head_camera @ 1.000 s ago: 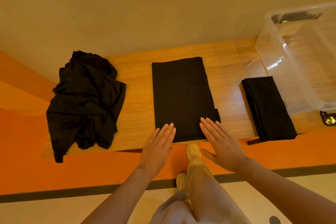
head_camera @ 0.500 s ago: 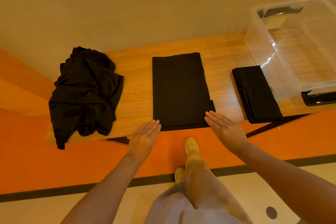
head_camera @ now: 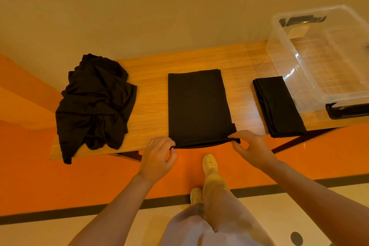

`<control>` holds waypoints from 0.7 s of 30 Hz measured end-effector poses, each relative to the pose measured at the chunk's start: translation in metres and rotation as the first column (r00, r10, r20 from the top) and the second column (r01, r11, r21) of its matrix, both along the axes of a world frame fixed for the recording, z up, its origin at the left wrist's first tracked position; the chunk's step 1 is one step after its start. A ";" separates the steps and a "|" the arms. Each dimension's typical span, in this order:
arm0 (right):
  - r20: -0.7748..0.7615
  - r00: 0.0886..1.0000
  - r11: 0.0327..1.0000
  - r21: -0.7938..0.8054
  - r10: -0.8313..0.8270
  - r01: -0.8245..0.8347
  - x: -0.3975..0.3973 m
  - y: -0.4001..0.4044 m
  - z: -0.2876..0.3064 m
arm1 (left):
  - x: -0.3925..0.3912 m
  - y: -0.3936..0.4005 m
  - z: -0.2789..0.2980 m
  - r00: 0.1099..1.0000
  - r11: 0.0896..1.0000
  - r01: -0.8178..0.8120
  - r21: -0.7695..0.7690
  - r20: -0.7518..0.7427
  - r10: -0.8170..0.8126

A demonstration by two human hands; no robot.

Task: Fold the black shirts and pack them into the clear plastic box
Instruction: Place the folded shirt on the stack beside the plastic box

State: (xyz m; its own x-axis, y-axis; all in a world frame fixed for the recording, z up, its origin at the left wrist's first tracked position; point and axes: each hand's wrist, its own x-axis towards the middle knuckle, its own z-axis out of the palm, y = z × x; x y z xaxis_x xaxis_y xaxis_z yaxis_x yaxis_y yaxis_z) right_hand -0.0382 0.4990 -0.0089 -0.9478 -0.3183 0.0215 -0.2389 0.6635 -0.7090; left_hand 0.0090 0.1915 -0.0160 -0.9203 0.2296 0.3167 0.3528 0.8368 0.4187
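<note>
A black shirt (head_camera: 197,105) folded into a long rectangle lies flat in the middle of the wooden table (head_camera: 151,93). My left hand (head_camera: 159,157) pinches its near left corner and my right hand (head_camera: 251,147) pinches its near right corner, at the table's front edge. A smaller folded black shirt (head_camera: 278,105) lies to the right, beside the clear plastic box (head_camera: 319,93), which stands with nothing in it at the table's right end. A crumpled heap of black shirts (head_camera: 93,103) sits at the left end.
A pale wall runs behind the table. A black latch piece (head_camera: 347,110) sits at the box's near rim. The floor below is orange with a dark stripe. My legs and pale shoes (head_camera: 209,163) stand just in front of the table.
Both hands were flat with straight fingers near the shirt's near edge. They have slid back to the corners and now pinch the hem at each side.
</note>
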 end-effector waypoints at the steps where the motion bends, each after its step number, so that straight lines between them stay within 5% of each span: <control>1: 0.087 0.995 0.996 -0.071 -0.045 0.051 0.001 0.000 0.005 | 0.002 0.001 0.002 1.000 0.999 -0.019 0.032 0.001 0.019; 7: 0.327 0.935 0.913 -0.323 -0.138 0.248 -0.007 0.000 0.026 | 0.004 0.009 0.014 0.986 0.943 -0.168 0.287 0.064 0.156; 12: 0.393 0.904 0.810 -0.468 -0.168 0.354 -0.025 -0.004 0.038 | -0.019 0.015 0.034 0.916 0.753 -0.398 0.524 0.276 0.291; 16: 0.402 0.879 0.775 -0.457 -0.258 0.437 -0.046 -0.014 0.036 | -0.049 0.016 0.037 0.851 0.620 -0.516 0.591 0.438 0.291; 21: 0.406 0.843 0.798 -0.341 -0.353 0.498 -0.072 -0.028 0.025 | -0.085 0.015 0.032 0.829 0.610 -0.546 0.574 0.475 0.295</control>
